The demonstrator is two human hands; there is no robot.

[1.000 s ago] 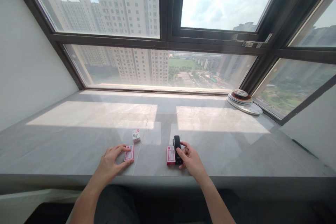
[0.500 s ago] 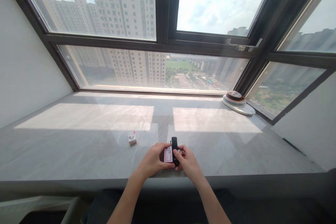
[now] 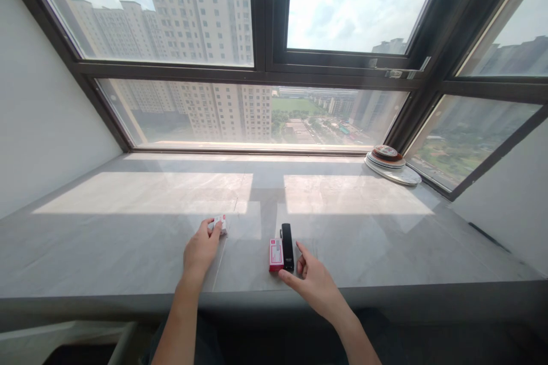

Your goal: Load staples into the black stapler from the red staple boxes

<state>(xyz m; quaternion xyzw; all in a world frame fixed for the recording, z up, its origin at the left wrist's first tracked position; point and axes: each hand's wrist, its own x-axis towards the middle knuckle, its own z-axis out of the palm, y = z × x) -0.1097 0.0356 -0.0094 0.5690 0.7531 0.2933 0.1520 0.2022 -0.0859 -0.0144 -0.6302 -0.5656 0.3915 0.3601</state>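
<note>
Left hand [image 3: 200, 249] pinching small white box [image 3: 220, 222]; right hand [image 3: 315, 280] loosely open, beside black stapler [image 3: 287, 246]

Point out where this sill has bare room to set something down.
Free: the left stretch from the wall to the left hand; the wide patch between stapler and plates. Crowded: front middle, around right hand, white box, red box.

I see a grey stone ledge [image 3: 128, 228] across the lower half of the frame, sunlit in two patches. A stack of plates [image 3: 391, 162] sits at centre right. Dark window frames [image 3: 265, 11] span the top, with a metal latch [image 3: 394, 73] at upper right. A white wall [image 3: 38, 114] fills the left edge.
</note>
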